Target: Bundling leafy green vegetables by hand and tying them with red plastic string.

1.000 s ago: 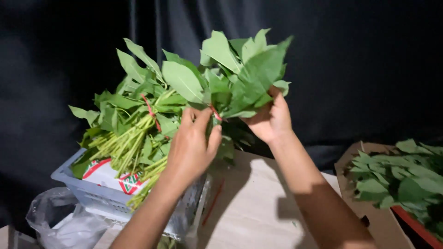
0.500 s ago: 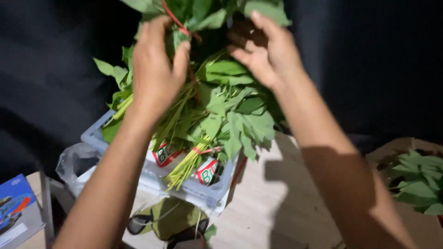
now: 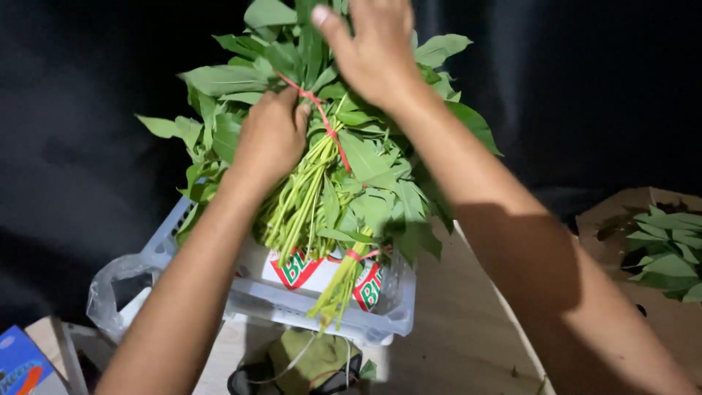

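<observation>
Leafy bundle (image 3: pixel 344 146) clasped by left hand (image 3: pixel 272 135) above crate (image 3: pixel 380 314); right hand (image 3: pixel 369 47) open on leaves, red tie (image 3: pixel 329 128) wrapped; knotting judged next

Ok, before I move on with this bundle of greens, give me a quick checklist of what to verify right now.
1. Left hand grips the bundle of greens at the stems: ok.
2. Right hand rests on the leaves at the top: ok.
3. Red band wraps the stems fully: cannot tell, only one strand shows.
4. Bundle is over the white crate: ok.
5. Stem ends even: not ok, some stick out lower over the crate's edge.
6. Loose leaves in the cardboard box kept apart from the bundle: ok.
</observation>
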